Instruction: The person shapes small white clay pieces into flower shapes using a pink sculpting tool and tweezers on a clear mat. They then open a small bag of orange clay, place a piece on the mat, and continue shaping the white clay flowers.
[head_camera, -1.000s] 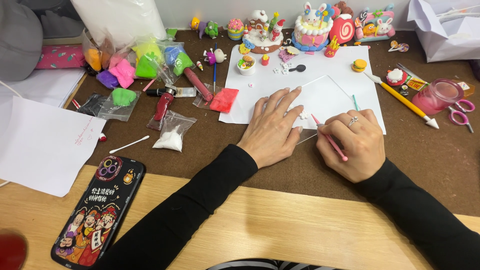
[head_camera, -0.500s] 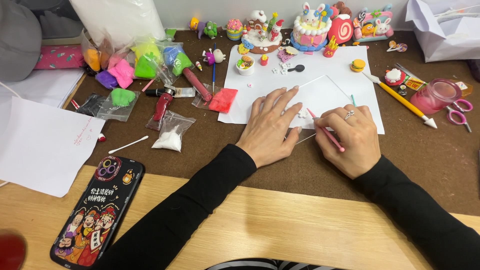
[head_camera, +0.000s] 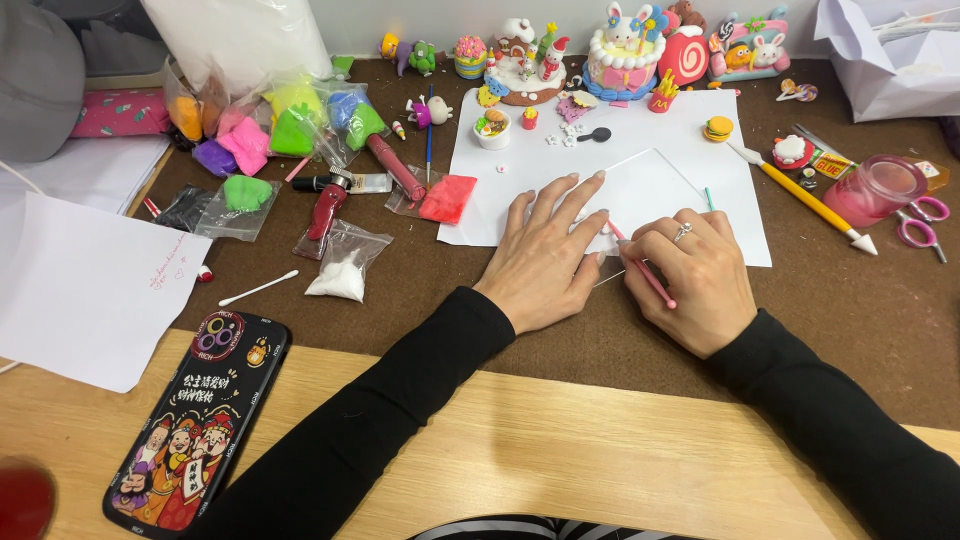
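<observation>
The left hand (head_camera: 545, 255) lies flat, fingers spread, on a clear plastic sheet (head_camera: 650, 185). Just beside it, the right hand (head_camera: 690, 275) is closed around a thin pink tool (head_camera: 645, 275).

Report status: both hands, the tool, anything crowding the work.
Left hand flat on clear sheet. Right hand grips pink tool, tip at sheet. Yellow pencil lies right, apart.
</observation>
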